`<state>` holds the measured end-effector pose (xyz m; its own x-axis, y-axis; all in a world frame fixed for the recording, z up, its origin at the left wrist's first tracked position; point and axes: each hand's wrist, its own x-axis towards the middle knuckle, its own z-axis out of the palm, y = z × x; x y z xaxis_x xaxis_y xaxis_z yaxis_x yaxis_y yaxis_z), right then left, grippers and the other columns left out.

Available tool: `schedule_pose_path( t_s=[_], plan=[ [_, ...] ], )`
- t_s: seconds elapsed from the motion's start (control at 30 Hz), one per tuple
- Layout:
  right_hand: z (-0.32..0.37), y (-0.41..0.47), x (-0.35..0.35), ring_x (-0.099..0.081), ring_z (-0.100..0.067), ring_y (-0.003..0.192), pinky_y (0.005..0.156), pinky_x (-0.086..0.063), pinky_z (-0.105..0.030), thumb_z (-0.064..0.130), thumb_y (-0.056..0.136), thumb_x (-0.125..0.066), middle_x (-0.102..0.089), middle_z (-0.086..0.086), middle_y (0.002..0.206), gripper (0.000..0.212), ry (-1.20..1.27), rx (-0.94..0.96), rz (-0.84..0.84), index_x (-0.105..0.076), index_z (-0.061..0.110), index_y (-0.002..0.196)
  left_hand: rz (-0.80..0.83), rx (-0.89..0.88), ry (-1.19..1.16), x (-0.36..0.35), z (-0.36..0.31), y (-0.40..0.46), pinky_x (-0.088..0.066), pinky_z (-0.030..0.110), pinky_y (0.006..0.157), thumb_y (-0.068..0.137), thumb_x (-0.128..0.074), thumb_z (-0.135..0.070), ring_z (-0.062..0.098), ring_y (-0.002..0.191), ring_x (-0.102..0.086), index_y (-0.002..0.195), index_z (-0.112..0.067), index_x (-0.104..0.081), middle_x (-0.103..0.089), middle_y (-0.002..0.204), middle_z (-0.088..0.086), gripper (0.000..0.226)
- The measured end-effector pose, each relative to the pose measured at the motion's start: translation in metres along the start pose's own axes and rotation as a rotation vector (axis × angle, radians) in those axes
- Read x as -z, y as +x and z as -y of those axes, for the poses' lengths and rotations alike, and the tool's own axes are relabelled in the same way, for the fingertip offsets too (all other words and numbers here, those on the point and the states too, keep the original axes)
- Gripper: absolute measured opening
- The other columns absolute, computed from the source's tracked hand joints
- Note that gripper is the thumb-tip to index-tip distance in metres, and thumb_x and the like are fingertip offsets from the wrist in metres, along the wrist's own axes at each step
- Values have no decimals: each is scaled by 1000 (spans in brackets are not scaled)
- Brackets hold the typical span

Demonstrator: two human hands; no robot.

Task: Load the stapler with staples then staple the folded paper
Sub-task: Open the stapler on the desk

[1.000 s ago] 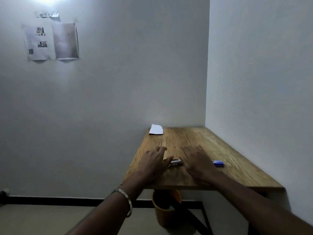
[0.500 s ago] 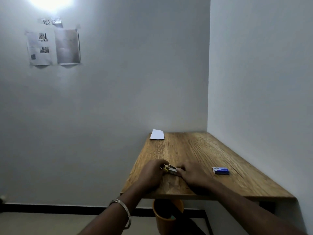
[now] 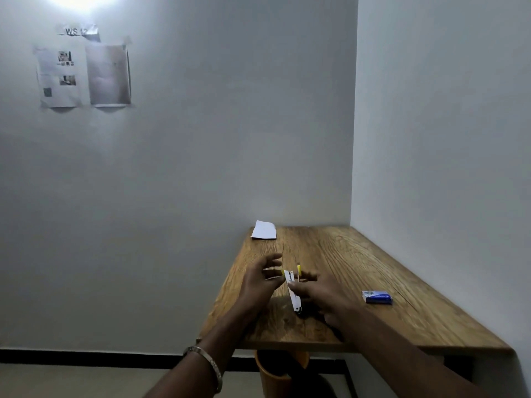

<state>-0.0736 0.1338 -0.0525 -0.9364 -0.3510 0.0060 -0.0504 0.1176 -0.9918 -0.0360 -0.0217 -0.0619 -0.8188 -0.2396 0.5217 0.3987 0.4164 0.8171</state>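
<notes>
A person is standing at a wooden table (image 3: 330, 331) set into the corner of a pale room, both bare forearms reaching forward over its near edge. The left wrist is wearing a metal bangle (image 3: 207, 366).

Just past the near edge, the stapler (image 3: 292, 288) is hinged open between the two hands, its metal arm slanting up from the hinge on the table towards a yellow tip. The right hand (image 3: 319, 293) is pinching that raised arm partway along with thumb and fingertips. The left hand (image 3: 260, 280) is spread open beside the yellow tip, fingers fanned; whether it is touching the stapler I cannot tell.

The stapler looks small, light and rigid, with smooth metal that could slip; it likely wants steadying near the hinge while the open channel is being filled.

To the right, well apart, a blue staple box (image 3: 377, 297) is lying flat and shut. At the far left corner, the folded paper (image 3: 264, 229) is resting, thin and easily creased.
</notes>
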Motion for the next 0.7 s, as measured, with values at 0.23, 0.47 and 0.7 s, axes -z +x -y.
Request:
schedule_pose_path(
  t_s=[0.23,0.47,0.7],
  plan=[
    [-5,10,-6,-75,-26,81,68,-62,-38,21,81,-79,-76,-12,91,23,227,53,-138,-72,8,98,238,156,-152,-2,-1,3,-59,24,74,96,-60,-23,14,97,-72,122,-10,-66,-74,108,5,29],
    [-7,15,-2,-75,-24,82,63,-62,-36,22,85,-74,-76,-13,92,16,207,100,-98,-75,8,92,270,163,-163,-2,0,2,-57,21,72,94,-63,-23,15,92,-73,108,-15,-73,-77,99,1,19],
    [-7,18,0,-72,-26,84,76,-62,-43,22,93,-64,-72,-14,91,19,245,107,-150,-69,3,92,178,251,-205,0,3,6,-57,22,66,92,-64,-22,13,86,-73,100,-15,-70,-75,96,3,12]
  ],
)
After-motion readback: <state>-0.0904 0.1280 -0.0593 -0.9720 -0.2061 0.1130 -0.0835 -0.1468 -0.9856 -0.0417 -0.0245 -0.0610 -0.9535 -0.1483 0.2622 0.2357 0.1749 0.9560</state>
